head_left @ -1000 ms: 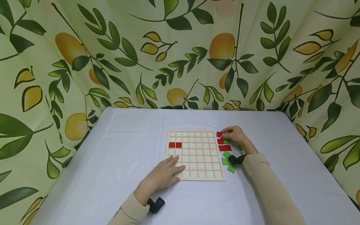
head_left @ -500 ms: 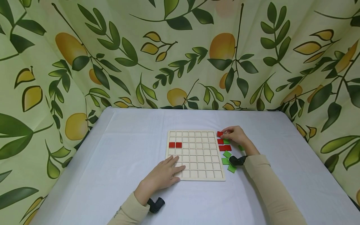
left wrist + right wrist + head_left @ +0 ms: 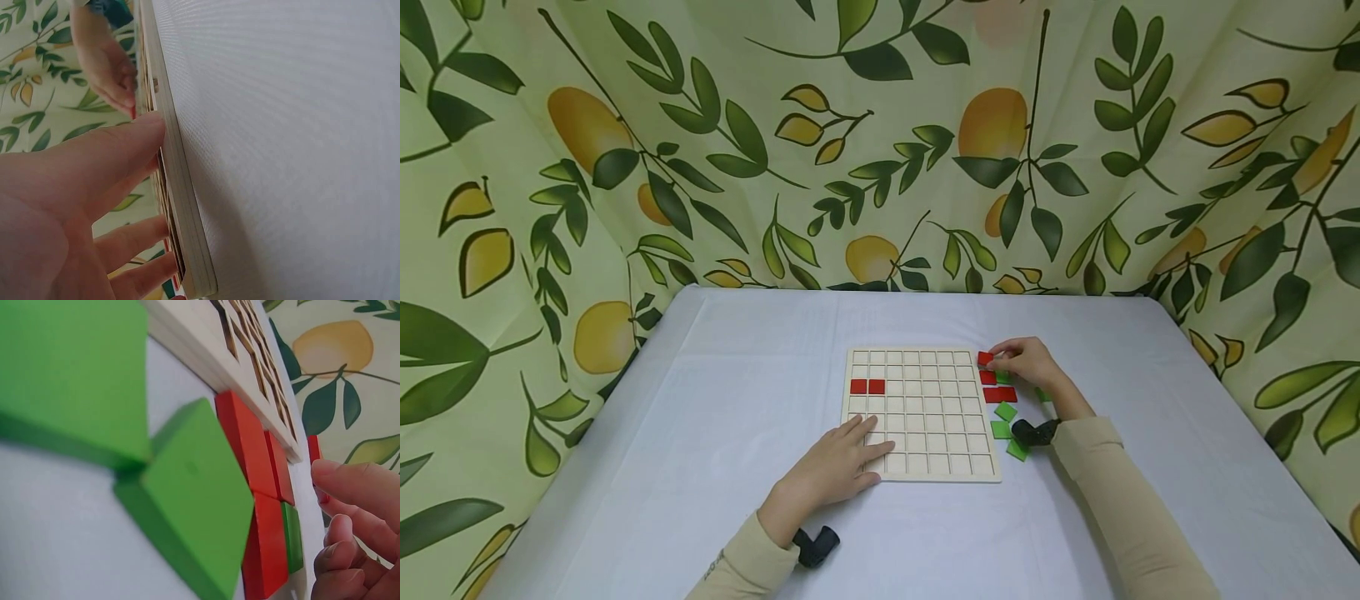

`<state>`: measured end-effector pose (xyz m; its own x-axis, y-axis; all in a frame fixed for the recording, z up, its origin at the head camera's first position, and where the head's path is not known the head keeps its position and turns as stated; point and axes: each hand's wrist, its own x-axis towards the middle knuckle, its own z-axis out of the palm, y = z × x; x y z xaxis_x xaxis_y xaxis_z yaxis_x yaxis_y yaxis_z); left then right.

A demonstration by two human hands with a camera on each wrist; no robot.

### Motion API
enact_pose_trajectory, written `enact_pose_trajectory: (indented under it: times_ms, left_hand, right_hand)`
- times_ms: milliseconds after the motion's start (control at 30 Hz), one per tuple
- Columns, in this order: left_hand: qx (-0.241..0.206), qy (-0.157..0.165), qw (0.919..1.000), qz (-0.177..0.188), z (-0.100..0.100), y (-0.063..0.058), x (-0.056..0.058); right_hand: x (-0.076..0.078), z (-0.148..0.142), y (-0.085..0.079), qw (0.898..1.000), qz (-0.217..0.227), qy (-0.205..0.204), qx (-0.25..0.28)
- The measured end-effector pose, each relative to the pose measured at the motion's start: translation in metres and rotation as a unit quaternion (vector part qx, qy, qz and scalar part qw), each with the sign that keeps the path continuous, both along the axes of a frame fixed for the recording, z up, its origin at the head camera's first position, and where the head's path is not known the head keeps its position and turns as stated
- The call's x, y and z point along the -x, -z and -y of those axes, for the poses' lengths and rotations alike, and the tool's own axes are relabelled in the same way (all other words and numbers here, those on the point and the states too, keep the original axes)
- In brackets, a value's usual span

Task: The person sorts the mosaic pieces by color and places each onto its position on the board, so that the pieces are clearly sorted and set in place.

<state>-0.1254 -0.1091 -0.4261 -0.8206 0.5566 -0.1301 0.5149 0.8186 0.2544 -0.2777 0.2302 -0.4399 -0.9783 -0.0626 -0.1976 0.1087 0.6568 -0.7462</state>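
A pale wooden grid board lies on the white-covered table. My left hand rests on its near left corner with fingers spread; in the left wrist view, the thumb lies along the board's edge. Beyond the board's far right corner, my right hand pinches a square red tile between thumb and fingers. The same tile shows partly behind the fingertips in the right wrist view. Two red tiles sit side by side in the third row from the back, at the left.
Along the board's right side lie loose red tiles and several green tiles, some touching each other. One green tile is partly hidden by the right wrist. A leaf-and-fruit patterned curtain hangs behind the table.
My right wrist and forearm have shifted slightly to the right and nearer, while the pinched red tile stays in nearly the same place. The left hand and board have not moved.
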Motion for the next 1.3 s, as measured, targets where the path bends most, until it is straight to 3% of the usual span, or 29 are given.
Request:
enact_pose_trajectory:
  times_ms: [900,1300]
  left_hand:
    - [0.000,0.001,1.0000,0.000,0.000,-0.001,-0.001]
    - [0.018,-0.006,0.9998,-0.002,-0.002,-0.003,-0.001]
  right_hand:
    - [-0.018,0.019,-0.005,0.999,-0.026,-0.031,0.032]
    - [-0.027,0.034,-0.009,0.998,-0.010,-0.036,0.040]
